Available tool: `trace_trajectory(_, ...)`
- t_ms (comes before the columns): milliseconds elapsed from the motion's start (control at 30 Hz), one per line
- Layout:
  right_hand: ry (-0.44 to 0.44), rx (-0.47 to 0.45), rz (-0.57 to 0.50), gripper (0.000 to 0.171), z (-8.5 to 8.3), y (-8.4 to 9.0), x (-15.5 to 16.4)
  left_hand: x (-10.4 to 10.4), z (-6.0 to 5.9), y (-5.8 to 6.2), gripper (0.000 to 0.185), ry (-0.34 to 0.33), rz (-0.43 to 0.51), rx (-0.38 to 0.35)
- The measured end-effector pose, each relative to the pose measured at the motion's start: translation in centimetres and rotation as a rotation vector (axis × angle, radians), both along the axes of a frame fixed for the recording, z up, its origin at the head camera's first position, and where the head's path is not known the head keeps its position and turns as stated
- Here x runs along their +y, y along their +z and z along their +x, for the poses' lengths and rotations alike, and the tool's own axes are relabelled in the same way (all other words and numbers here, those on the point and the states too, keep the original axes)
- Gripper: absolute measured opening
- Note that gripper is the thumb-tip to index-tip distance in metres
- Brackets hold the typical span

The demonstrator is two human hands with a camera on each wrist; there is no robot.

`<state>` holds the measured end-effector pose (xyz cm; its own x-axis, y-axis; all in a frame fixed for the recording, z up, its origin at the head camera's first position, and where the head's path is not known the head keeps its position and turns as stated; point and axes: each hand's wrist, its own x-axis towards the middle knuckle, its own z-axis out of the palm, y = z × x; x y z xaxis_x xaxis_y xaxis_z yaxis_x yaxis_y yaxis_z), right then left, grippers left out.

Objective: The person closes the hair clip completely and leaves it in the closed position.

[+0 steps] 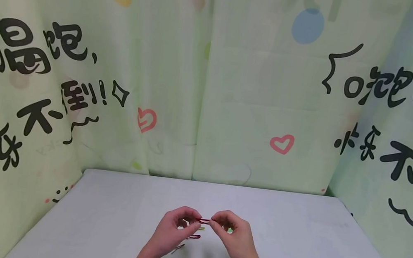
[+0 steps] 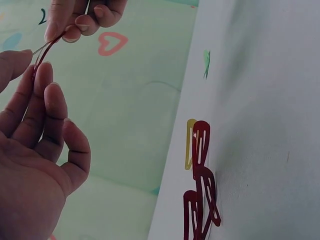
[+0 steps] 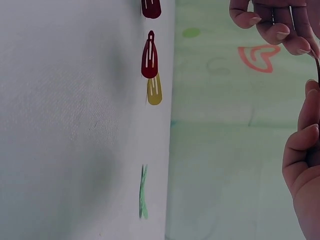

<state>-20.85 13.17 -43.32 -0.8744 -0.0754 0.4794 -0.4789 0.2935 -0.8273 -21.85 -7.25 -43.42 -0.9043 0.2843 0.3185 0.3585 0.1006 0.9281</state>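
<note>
Between both hands, raised above the table, is a dark red snap hair clip (image 2: pixel 44 54). My left hand (image 1: pixel 172 230) pinches one end between thumb and fingers. The other end is pinched by my right hand (image 1: pixel 236 235). Seen edge-on in the left wrist view, the clip is bent, with a thin metal strip standing apart from its red body. In the right wrist view only a sliver of it shows at the right edge, beside the right hand (image 3: pixel 305 165). Fingertips cover both of its ends.
On the white table (image 1: pixel 117 203) lie several dark red hair clips (image 2: pixel 201 145), some overlapping. A yellow clip (image 3: pixel 155 92) lies partly under a red one. Apart from them is a green clip (image 3: pixel 143 192). Printed curtains (image 1: pixel 238 107) stand behind and at both sides.
</note>
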Motion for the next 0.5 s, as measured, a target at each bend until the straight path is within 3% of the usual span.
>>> trace_trajectory(333,0.035,0.083,-0.009,0.012,0.04,0.11,-0.21,0.25,-0.19,-0.14,0.006,0.049,-0.004,0.004)
trace_trajectory(500,0.025,0.080,-0.011,0.018,0.14,0.06,-0.42,0.30,-0.15,-0.30,0.005,0.066,-0.013,0.003)
